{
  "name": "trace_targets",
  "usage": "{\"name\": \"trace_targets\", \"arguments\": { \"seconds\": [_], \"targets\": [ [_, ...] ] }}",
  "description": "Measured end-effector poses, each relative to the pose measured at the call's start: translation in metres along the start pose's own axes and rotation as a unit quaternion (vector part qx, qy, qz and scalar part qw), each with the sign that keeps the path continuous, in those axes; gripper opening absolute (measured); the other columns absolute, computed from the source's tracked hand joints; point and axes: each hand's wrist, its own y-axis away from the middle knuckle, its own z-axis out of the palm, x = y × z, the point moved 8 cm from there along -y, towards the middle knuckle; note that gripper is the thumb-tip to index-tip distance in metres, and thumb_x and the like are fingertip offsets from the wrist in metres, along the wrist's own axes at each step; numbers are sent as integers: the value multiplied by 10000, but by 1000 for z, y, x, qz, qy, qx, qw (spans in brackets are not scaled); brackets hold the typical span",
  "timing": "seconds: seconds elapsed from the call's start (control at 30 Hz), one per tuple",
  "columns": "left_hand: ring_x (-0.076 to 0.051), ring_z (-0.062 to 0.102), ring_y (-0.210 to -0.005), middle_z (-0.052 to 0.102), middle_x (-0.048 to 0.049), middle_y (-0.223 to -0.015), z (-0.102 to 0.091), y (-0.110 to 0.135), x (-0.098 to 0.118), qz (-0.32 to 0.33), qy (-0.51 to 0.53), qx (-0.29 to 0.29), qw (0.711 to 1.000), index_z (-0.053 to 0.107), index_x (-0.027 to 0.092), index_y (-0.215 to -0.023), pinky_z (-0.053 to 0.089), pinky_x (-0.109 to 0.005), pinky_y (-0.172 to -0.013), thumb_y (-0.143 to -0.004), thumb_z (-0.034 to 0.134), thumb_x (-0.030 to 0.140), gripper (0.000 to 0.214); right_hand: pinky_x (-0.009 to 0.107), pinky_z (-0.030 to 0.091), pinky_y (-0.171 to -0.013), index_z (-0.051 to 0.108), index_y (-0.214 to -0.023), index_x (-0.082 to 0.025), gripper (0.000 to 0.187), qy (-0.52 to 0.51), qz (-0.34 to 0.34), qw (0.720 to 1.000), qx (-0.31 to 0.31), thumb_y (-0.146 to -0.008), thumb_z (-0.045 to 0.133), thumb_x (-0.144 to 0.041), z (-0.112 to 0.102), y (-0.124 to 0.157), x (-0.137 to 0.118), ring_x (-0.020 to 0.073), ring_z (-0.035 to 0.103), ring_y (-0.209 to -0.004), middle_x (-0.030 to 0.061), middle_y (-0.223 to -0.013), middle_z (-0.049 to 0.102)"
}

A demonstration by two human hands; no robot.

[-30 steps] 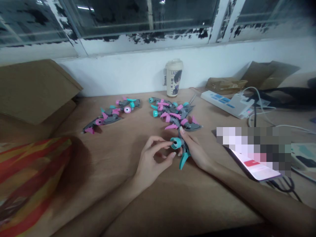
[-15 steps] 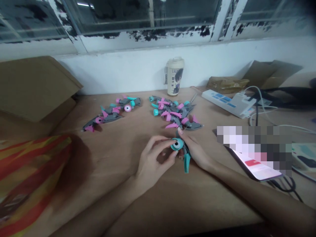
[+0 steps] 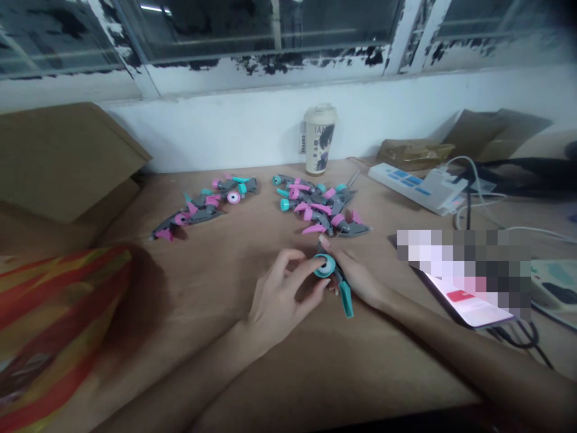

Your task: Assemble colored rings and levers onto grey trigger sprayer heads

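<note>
A grey trigger spray head [image 3: 345, 291] with a teal lever and a teal ring-shaped collar is held over the table in front of me. My right hand [image 3: 360, 279] wraps around its grey body, which is largely hidden by the fingers. My left hand [image 3: 282, 294] has its index finger on the dark centre of the teal collar [image 3: 324, 265], with the thumb near the lower rim. Beyond my hands lies a pile of similar grey spray heads [image 3: 315, 207] with pink or teal parts. Another group of spray heads [image 3: 202, 207] lies to the left.
A coffee cup [image 3: 321, 141] stands by the wall. To the right are a white power strip [image 3: 410, 187] with cables and a lit phone [image 3: 478, 307]. Cardboard [image 3: 67, 159] and a red-and-yellow striped bag [image 3: 58, 337] occupy the left side.
The held spray head has turned slightly, its teal lever swinging a little to the right. My left hand has shifted slightly right with it. The piles have stayed put.
</note>
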Motion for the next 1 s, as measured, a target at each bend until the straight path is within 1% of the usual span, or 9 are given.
{"name": "trace_targets", "arguments": {
  "seconds": [0.17, 0.3, 0.43, 0.53, 0.7, 0.87, 1.0],
  "targets": [
    [-90, 559, -688, 472, -31, -984, 5, 0, -6, -52, 117, -29, 991, 538, 238, -1034, 546, -245, -648, -824, 577, 217, 215, 218, 377, -431, 491, -538, -192, 513, -5, -3, 1000, -20, -795, 461, -635, 3, 0, -4, 92, 454, -423, -43, -457, 451],
    [-90, 558, -729, 455, -31, -1007, 7, 0, -7, -84, 183, -45, 978, 540, 243, -1038, 550, -224, -641, -834, 572, 210, 210, 212, 365, -423, 475, -532, -191, 514, -12, -1, 999, -30, -797, 463, -631, 5, 0, -6, 85, 430, -413, -49, -455, 434],
    [-99, 556, -779, 467, -28, -967, 5, 0, -8, -107, 217, -42, 969, 567, 224, -991, 540, -193, -621, -860, 535, 208, 136, 210, 381, -447, 513, -546, -187, 525, 4, 1, 999, -41, -805, 441, -638, 5, 1, -7, 90, 465, -443, -37, -468, 475],
    [-102, 561, -765, 488, -33, -967, 5, 2, -12, -132, 232, -40, 963, 571, 212, -977, 542, -196, -606, -872, 516, 217, 119, 210, 386, -447, 508, -534, -186, 537, 0, 2, 999, -47, -794, 445, -651, 6, 0, -8, 89, 467, -434, -36, -461, 486],
    [-123, 585, -782, 529, -47, -966, 11, 4, -16, -155, 234, -60, 958, 590, 202, -980, 546, -204, -597, -888, 492, 242, 141, 229, 413, -454, 491, -502, -183, 559, -7, 6, 999, -38, -775, 455, -670, 3, -2, -6, 106, 500, -423, -27, -433, 503],
    [-126, 605, -769, 545, -40, -924, 11, 7, -20, -169, 235, -40, 957, 593, 224, -1043, 540, -210, -584, -900, 476, 251, 187, 249, 430, -485, 514, -528, -185, 554, 9, -7, 1000, -20, -788, 430, -667, 1, -2, -9, 115, 513, -448, -22, -454, 503],
    [-128, 614, -794, 552, -36, -939, 10, 7, -22, -170, 216, -21, 961, 602, 239, -1067, 529, -210, -588, -892, 492, 219, 208, 249, 448, -498, 519, -608, -185, 505, -19, -29, 999, 5, -788, 445, -652, -1, -1, -11, 112, 517, -482, -26, -536, 531]
  ]
}}
